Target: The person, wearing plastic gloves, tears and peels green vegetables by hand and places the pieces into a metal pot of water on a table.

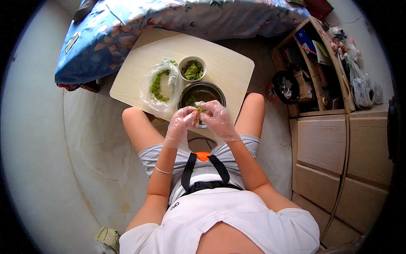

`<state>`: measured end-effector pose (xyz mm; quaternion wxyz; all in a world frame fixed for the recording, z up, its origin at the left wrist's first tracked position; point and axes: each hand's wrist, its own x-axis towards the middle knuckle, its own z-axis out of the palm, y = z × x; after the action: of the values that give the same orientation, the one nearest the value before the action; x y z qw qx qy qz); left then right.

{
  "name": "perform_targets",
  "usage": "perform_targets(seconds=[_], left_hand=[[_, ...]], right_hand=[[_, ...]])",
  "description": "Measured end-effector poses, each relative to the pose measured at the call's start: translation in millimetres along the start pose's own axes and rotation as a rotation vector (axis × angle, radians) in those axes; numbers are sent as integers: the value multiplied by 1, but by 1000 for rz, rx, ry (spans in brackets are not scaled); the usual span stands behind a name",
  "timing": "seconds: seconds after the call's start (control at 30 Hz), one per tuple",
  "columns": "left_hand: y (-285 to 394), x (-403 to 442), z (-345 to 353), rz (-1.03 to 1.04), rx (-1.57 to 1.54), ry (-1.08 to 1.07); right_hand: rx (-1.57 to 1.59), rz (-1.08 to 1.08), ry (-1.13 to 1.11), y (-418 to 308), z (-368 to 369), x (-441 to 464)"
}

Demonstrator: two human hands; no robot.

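Observation:
Both hands wear clear plastic gloves and meet over the near edge of a dark metal bowl. My left hand and my right hand pinch a small green vegetable piece between their fingertips. More green bits lie inside the bowl, partly hidden by the hands. Just beyond it, a white bowl holds chopped green pieces. To the left, an open clear plastic bag contains more green pieces.
The bowls and bag stand on a pale low table between the knees. Behind it is a bed with a blue floral cover. At the right are a wooden shelf, a black-rimmed bin and cardboard boxes.

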<state>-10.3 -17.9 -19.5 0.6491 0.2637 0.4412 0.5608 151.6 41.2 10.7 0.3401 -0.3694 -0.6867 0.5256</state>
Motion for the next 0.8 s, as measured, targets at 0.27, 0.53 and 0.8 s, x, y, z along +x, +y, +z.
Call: perform_targets(seconds=[0.27,0.53,0.8], left_hand=[[-12,4,-2,46,217,103],[0,-1,-3,-42,194,-23],[1,-3,0,-86,83,-60]], right_hand=[[-255,-284,-110,-11,-2,7],[-155,-124,-94,1,-4,6],[-114,-9,-86,6,-7,4]])
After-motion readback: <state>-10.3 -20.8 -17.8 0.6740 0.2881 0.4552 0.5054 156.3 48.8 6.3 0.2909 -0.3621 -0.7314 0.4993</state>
